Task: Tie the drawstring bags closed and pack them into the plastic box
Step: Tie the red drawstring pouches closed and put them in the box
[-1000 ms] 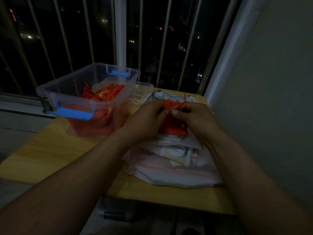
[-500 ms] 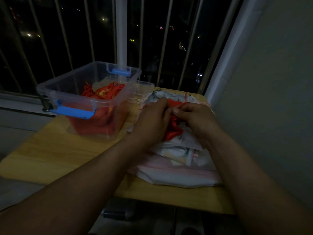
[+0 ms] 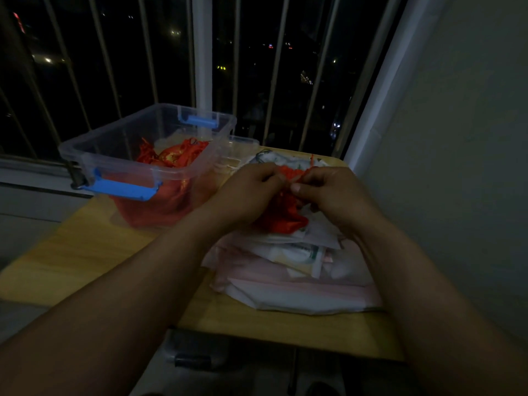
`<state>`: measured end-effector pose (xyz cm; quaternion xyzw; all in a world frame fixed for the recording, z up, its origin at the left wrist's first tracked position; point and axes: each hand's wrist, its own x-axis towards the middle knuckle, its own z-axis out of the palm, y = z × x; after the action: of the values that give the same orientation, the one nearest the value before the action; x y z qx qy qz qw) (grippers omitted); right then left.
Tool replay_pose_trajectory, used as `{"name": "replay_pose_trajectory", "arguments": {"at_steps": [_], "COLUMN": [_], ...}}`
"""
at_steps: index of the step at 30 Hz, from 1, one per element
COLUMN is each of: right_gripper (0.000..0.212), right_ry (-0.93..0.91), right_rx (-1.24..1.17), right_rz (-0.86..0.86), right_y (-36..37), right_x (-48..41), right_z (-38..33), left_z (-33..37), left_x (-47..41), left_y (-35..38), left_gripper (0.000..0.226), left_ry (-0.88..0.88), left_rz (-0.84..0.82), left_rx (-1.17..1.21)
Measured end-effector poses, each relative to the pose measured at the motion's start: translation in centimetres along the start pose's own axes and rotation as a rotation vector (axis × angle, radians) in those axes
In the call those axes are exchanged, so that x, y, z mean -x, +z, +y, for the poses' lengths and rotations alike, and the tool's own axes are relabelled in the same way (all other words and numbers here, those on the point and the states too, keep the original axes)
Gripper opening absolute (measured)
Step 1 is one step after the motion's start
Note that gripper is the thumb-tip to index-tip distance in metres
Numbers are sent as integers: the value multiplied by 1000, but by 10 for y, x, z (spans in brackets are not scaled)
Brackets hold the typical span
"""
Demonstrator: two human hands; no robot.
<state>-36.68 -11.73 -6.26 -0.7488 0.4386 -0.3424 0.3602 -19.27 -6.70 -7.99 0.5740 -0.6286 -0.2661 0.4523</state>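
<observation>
Over the pile, right side of table: both my hands up at the mouth of one red drawstring bag (image 3: 285, 215)
left hand (image 3: 251, 190): fingers curled, pinching at the bag's gathered top, cord itself too thin and dark to make out
right hand (image 3: 328, 192): thumb and forefinger closed on the same gathered top, just beside the left fingertips, almost touching
bag position: hangs from my pinch, lower part resting on the pile of pale flat bags (image 3: 291, 270), not in the box
plastic box (image 3: 148, 155): clear, blue latches, open, sits left of my hands on the wooden table (image 3: 85, 252); red bags (image 3: 174, 155) already inside, so packing looks partly done
lid (image 3: 243, 144): looks like it lies behind the box, can't be sure
step in hand: tying, I judge; knot finished or not, cannot tell
next move calls for: pulling the cord ends apart to snug the knot, then one hand carries the bag left over the box rim and drops it
watch: dim light, loose cord could slip
</observation>
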Motion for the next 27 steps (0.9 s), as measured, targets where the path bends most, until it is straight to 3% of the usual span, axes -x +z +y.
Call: {"name": "replay_pose_trajectory", "arguments": {"at_steps": [11, 27], "right_gripper": [4, 6], "right_ry": [-13, -8], "right_rx": [-4, -76], "right_rz": [-23, -46], "right_y": [-3, -3], "right_x": [0, 1], "right_z": [-2, -3], "left_z": [0, -8], "left_x": [-4, -6], "left_y": [-11, -12], "left_gripper": [14, 12], "left_ry": [-120, -14], "left_rz": [-138, -155], "left_rx": [156, 144]}}
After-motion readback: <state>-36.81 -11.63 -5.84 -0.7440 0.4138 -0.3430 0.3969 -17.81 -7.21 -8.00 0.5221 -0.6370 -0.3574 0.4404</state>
